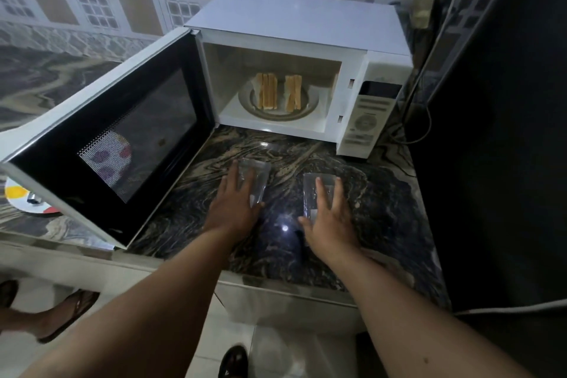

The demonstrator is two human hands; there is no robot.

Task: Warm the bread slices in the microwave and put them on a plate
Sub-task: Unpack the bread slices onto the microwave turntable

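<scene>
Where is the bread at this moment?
In the head view, the bread slices stand on the round tray inside the open microwave, beyond both hands and right of its open door.

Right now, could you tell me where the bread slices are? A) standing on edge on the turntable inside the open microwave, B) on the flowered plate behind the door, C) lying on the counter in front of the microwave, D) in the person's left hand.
A: the bread slices stand on edge in two groups on the turntable inside the microwave, whose door is swung open.
</scene>
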